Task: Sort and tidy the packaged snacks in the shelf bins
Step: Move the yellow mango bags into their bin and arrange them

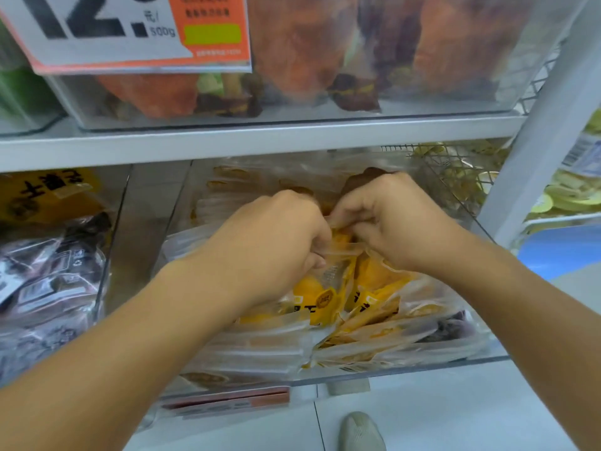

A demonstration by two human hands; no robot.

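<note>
While both hands meet mid-bin, the left hand [279, 236] and right hand [387, 219] each pinch the upper edge of a yellow snack packet [325, 288], whose long axis runs toward the clear bin's front wall [390, 369].

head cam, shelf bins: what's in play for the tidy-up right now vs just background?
In play:
- left hand, gripping yellow packs
- right hand, pinching the same packs
- yellow packs
- clear bin holding them

Background:
- purple packs in the bin to the left
- orange packs on the upper shelf
- price sign
- wire basket
- shoe
</note>
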